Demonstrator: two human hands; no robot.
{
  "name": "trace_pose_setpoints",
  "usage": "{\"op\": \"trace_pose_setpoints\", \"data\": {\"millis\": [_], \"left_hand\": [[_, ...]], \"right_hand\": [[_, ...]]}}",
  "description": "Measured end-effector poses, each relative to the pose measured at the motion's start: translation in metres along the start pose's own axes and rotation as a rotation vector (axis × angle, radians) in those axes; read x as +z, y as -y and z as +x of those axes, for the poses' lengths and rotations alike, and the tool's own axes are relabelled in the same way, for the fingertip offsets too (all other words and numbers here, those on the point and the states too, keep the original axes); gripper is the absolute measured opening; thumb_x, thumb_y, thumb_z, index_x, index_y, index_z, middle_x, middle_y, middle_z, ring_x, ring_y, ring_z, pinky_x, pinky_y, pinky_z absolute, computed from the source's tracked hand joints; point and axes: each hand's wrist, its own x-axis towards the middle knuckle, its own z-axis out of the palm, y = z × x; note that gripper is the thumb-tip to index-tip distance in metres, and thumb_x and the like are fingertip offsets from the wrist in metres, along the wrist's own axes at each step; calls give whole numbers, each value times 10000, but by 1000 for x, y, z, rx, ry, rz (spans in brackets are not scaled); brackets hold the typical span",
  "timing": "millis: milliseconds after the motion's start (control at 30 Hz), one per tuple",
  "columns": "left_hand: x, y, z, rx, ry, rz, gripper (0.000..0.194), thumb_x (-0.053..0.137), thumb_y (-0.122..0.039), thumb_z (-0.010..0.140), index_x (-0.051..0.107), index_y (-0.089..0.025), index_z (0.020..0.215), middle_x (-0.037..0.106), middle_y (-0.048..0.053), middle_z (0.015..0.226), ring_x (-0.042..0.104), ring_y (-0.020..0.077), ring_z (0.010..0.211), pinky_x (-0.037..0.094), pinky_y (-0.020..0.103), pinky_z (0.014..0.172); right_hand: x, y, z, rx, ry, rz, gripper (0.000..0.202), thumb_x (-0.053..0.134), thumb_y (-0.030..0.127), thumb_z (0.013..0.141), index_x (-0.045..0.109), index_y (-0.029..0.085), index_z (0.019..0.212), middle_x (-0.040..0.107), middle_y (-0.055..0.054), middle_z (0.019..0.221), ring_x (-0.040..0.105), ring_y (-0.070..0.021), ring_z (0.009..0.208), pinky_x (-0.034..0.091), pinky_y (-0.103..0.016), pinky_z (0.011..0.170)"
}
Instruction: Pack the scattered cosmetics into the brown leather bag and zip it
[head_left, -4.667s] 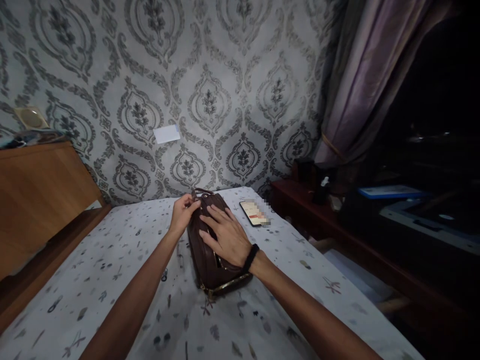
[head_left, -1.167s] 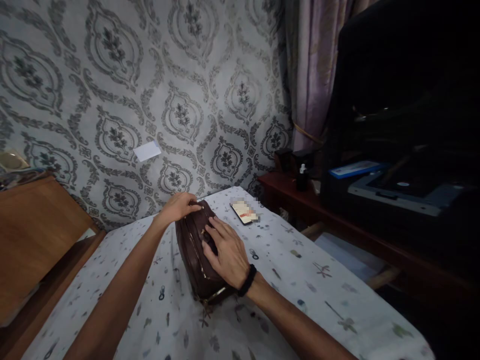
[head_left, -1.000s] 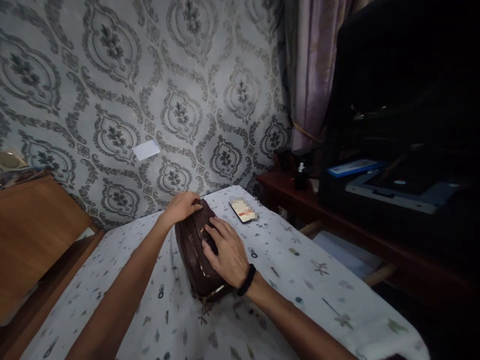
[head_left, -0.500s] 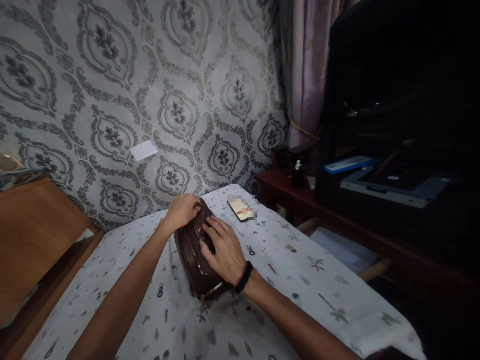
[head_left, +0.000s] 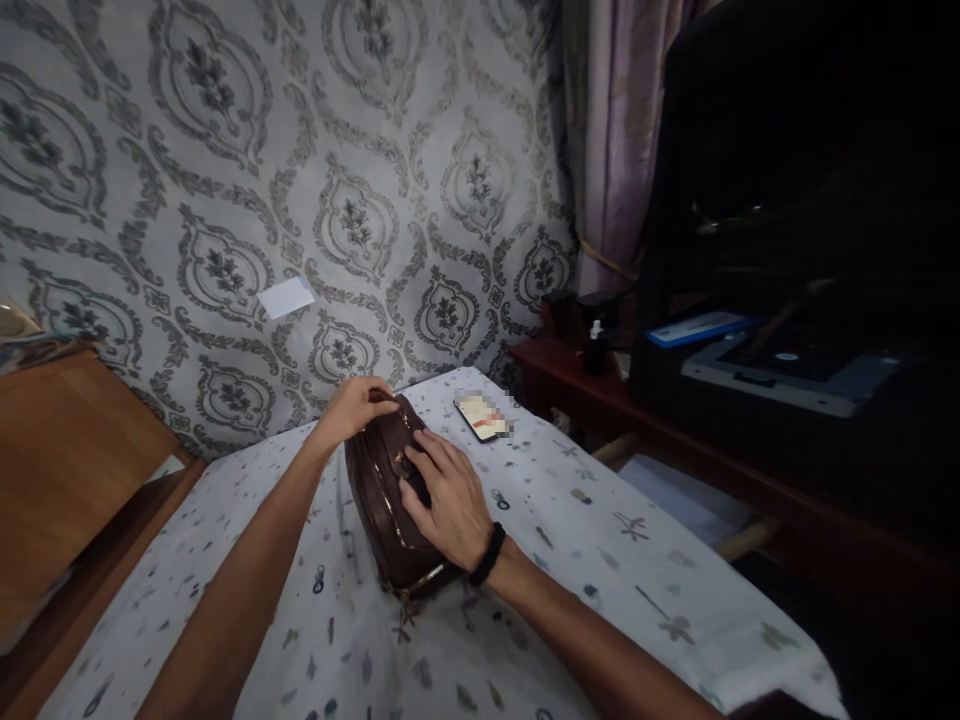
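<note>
A dark brown handbag [head_left: 379,500] with gold-coloured zips lies on a white patterned cloth [head_left: 600,570]. At its far end is my left hand [head_left: 356,408], its fingers bent over the edge and the thumb along the top; the fingertips are partly hidden. My right hand [head_left: 448,500], with a black band at the wrist, rests on the bag's upper face, fingers spread. Just beyond the bag, to the right, lies a phone [head_left: 480,418] with a lit screen, partly pixelated.
A wooden cabinet [head_left: 82,440] stands at the left. On the right, a dark red desk [head_left: 540,375] carries a small bottle [head_left: 596,350], with an open drawer [head_left: 682,500] below. A large black screen [head_left: 810,200] rises there. Patterned wallpaper [head_left: 405,190] backs the cloth.
My left hand has shifted a little left and away along the bag's far end, uncovering more of the zip there. My right hand stays on the bag.
</note>
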Motion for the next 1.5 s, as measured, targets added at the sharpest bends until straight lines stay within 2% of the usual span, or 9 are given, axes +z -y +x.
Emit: {"op": "trace_pose_setpoints", "data": {"millis": [133,300,433,567,733,900,1067,1200,1500], "left_hand": [[6,18,0,-131,-191,-332,409,775,-433,585,657,-175,879,620,-38,640,570,141,620,412,244,600],[5,33,-17,-258,-236,-511,575,649,-689,687,653,-155,899,692,38,739,631,158,690,447,258,635],[1,40,-34,-297,-240,-593,640,635,-719,688,683,-140,957,724,79,802,663,195,802,464,281,700],[-2,40,-47,-233,-173,-478,464,679,-556,704,693,-159,944,728,66,887,651,203,885,464,281,751],[2,32,-56,-107,-218,-306,278,638,-449,731,616,-172,746,630,0,724,573,163,726,435,262,679],[12,22,-67,-66,-339,-245,238,612,-415,768,565,-189,712,587,-19,676,542,154,690,422,251,651],[34,16,-80,-72,-459,-165,186,557,-358,842,536,-203,741,571,-18,723,532,150,715,439,251,687],[49,13,-86,-65,-560,-9,174,517,-312,892,486,-213,751,543,-6,782,521,163,763,433,268,725],[46,3,-88,1,-570,316,181,502,-225,916,475,-216,737,566,16,790,533,193,786,405,291,722]], "right_hand": [[-1,0,0,0,-9,-12,357,518,249,908,647,132,1220,590,-158,1378,500,-306,1312,423,-498,1093],[-1,-1,0,-28,-18,-12,361,500,254,919,647,115,1218,595,-176,1365,501,-313,1303,432,-512,1073],[1,-3,0,-37,-28,-1,361,502,257,917,647,127,1221,595,-176,1362,502,-310,1299,435,-510,1065],[2,-3,0,-37,-27,-5,363,494,257,923,645,119,1223,595,-176,1360,500,-312,1296,430,-501,1066],[-1,-1,-1,-54,7,-24,410,529,333,935,616,173,1303,549,-156,1416,453,-317,1333,404,-503,1068],[-4,2,0,-59,64,-23,427,613,472,895,661,245,1254,557,-137,1418,424,-337,1350,338,-553,1088],[-3,4,-1,-37,78,-44,545,636,580,855,644,229,1273,570,-142,1412,418,-349,1359,274,-581,1114],[-2,5,-2,-46,88,-70,569,613,589,864,626,215,1294,554,-149,1429,407,-353,1372,277,-574,1107],[1,11,-5,-45,84,-114,621,596,617,856,618,190,1307,547,-178,1430,382,-369,1389,278,-561,1103]]}}
